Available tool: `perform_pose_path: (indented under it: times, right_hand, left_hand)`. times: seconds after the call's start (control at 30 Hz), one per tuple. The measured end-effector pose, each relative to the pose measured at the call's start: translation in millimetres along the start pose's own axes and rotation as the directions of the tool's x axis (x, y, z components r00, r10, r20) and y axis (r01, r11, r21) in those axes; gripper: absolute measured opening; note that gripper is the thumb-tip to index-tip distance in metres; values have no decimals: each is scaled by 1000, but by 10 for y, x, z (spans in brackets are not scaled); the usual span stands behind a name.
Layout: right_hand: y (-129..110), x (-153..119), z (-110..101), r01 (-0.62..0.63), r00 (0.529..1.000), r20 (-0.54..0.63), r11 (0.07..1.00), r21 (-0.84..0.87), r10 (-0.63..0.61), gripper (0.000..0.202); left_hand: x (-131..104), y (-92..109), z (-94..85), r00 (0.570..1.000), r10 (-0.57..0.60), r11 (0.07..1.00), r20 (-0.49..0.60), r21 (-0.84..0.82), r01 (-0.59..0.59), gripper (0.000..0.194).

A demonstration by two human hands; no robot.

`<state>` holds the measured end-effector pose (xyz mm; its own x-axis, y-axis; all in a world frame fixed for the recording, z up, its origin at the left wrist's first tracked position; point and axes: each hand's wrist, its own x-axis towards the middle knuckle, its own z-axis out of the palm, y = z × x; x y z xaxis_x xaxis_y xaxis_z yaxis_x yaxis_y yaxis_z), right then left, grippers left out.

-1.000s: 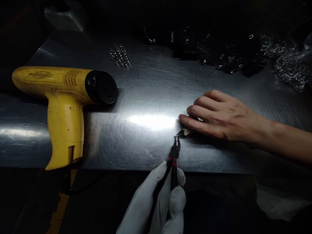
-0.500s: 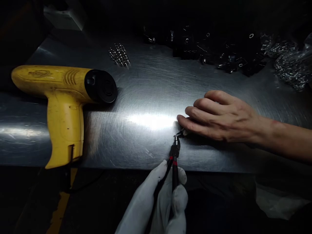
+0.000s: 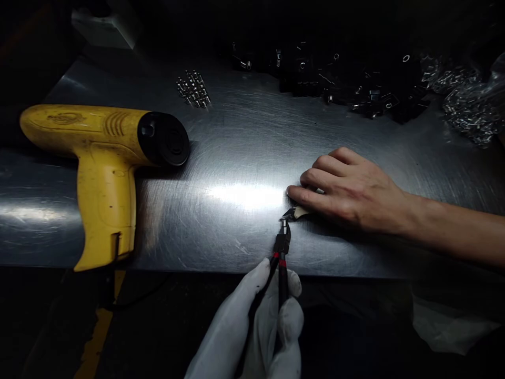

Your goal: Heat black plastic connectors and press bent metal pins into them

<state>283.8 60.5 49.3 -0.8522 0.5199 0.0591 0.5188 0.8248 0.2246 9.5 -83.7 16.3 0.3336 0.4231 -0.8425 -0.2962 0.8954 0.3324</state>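
My left hand [image 3: 252, 321], in a white glove, is closed round the dark handles of a pair of pliers [image 3: 281, 243] with red bands below the jaws. A small shiny metal cylinder [image 3: 284, 226] sits upright at the jaws, over the front part of the bench. From the right reaches my bare right hand [image 3: 341, 192], its fingers curled down near the metal surface. By its thumb side a small dark pointed piece [image 3: 290, 214] meets the top of the cylinder. What exactly this piece is, and how the fingertips grip it, is hidden under the hand.
A yellow heat gun [image 3: 106, 152] lies on the left of the scratched metal bench [image 3: 236, 131]. Behind it stands a cluster of small metal pins [image 3: 193, 89]. Dark parts with shiny bits [image 3: 366, 89] and a clear bag of metal pieces [image 3: 473, 110] lie at the back right.
My right hand has tilted and shifted slightly, and more of the dark pointed piece shows, now touching the cylinder's top. My left hand and the pliers have barely moved.
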Motion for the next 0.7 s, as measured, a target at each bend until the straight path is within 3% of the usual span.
perform_pose_path:
  times: [0.2, 0.5, 0.7]
  right_hand:
    - [-36, 70, -23, 22, 997, 70, 999, 26, -24, 31]
    - [-37, 123, -149, -1, 975, 223, 1000, 22, -4, 31]
    - [-54, 154, -197, -21, 972, 235, 999, 34, 13, 24]
  left_hand:
    - [1, 32, 109, 992, -112, 982, 58, -144, 119, 60]
    - [-24, 245, 522, 961, -270, 937, 64, -211, 278, 46]
    - [49, 238, 621, 976, -193, 968, 102, -140, 206, 50]
